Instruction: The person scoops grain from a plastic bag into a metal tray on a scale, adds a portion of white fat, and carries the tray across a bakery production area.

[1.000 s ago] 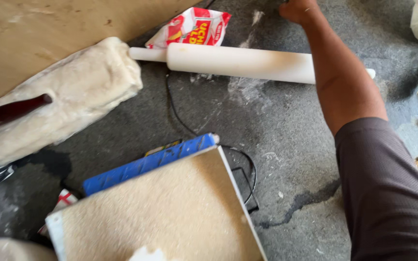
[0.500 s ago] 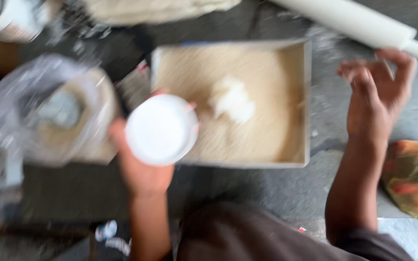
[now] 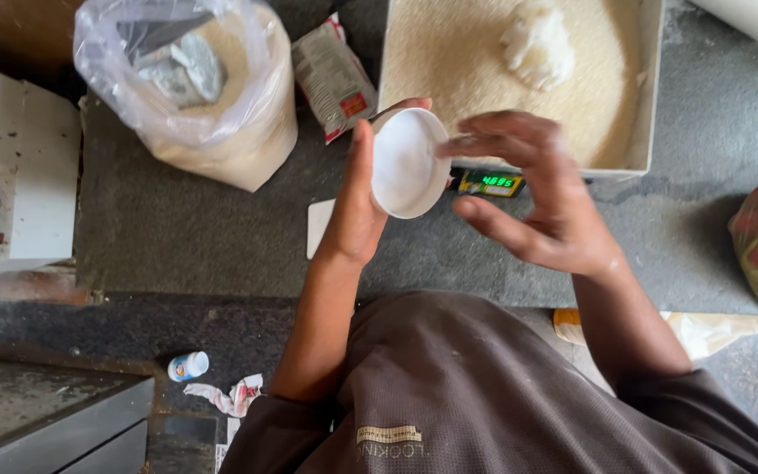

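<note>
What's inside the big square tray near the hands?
The tray holds a flat layer of pale, fine grains with a white clumpy mound on top. Whatever lies beneath the grains is covered, and the right hand hides the tray's near edge.

A rough food-prep kitchen: a dark stone table (image 3: 203, 237) carries a tray (image 3: 651, 96) of flour, a scale (image 3: 489, 183) beneath, a flour bag (image 3: 212, 114) at ten o'clock.

Dark brown short-sleeved shirt (image 3: 475, 386), pale dusty specks, small tan printed mark near hem, bare forearms
</note>
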